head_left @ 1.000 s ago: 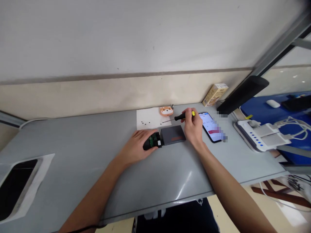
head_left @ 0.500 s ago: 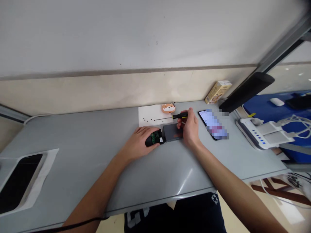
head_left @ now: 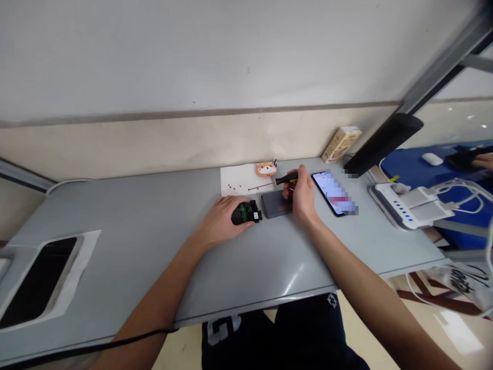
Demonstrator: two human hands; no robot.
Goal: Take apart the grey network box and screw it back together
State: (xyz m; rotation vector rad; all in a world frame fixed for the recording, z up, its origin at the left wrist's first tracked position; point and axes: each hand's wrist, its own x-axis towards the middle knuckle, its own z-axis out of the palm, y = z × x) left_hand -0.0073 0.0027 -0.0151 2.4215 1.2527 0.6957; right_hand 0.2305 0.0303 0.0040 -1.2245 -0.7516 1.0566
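My left hand (head_left: 222, 220) is closed around a black piece with a green circuit board (head_left: 246, 212), low over the table. To its right, a small gap away, is a dark grey box-shaped casing (head_left: 274, 204). My right hand (head_left: 302, 196) is closed on the black and yellow handle of a screwdriver (head_left: 286, 178) and also rests at the casing's right end; some of its fingers are hidden. The screwdriver's thin shaft points left over a white paper sheet (head_left: 246, 173). Several tiny dark screws (head_left: 230, 186) lie on that sheet.
An orange animal-face case (head_left: 266, 169) sits on the paper's back right. A lit phone (head_left: 334, 193), a yellow carton (head_left: 341, 144) and a white power strip (head_left: 396, 205) with plugs are at the right. A dark-screened device (head_left: 40, 280) lies at the left. Another person's hand (head_left: 483, 160) shows far right.
The circuit board piece and the grey casing, touching before, now have a gap between them. The screwdriver stays in my right hand. The whole view has shifted slightly.
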